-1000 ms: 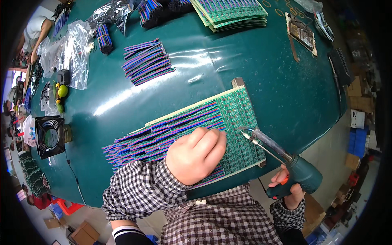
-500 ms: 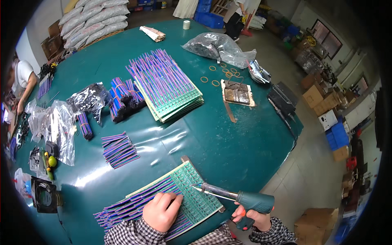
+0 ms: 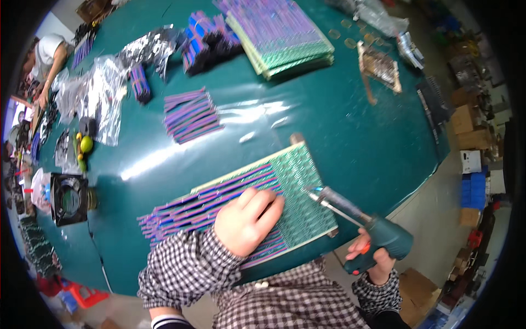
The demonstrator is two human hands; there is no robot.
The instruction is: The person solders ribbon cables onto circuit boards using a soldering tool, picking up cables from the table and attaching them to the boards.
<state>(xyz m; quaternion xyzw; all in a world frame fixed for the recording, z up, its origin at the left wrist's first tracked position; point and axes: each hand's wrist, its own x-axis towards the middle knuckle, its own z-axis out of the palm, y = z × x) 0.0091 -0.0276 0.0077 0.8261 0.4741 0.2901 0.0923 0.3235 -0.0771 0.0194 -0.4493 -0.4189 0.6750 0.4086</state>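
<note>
While the left hand (image 3: 246,223) lies knuckles-up over the board, its fingers are curled inward, tips hidden; whether they pinch a strand, cannot tell. Right hand (image 3: 375,257): fingers wrapped round the grip of a dark green, pistol-shaped soldering gun (image 3: 392,238), its slim metal nose slanting left over bare board; contact too blurred to judge. Gun probably held out to the side so the left hand can steady the strands. Below both, a green rectangular circuit-board panel (image 3: 304,193) with cream edging lies slantwise near the close edge of the dark green counter (image 3: 372,151). Its right part is bare, densely patterned in rows; leftward, thin blue, pink and black wires (image 3: 211,193) cover it, running past its left end. Brown bar (image 3: 296,138) juts out at both long edges, presumably propping the panel. Beyond: a loose pile of similar cut wires (image 3: 192,116), likely set within easy reach. Farther off, a stack of wire-covered green panels (image 3: 293,61). Far left, a square black fan (image 3: 69,198), perhaps for fumes.
</note>
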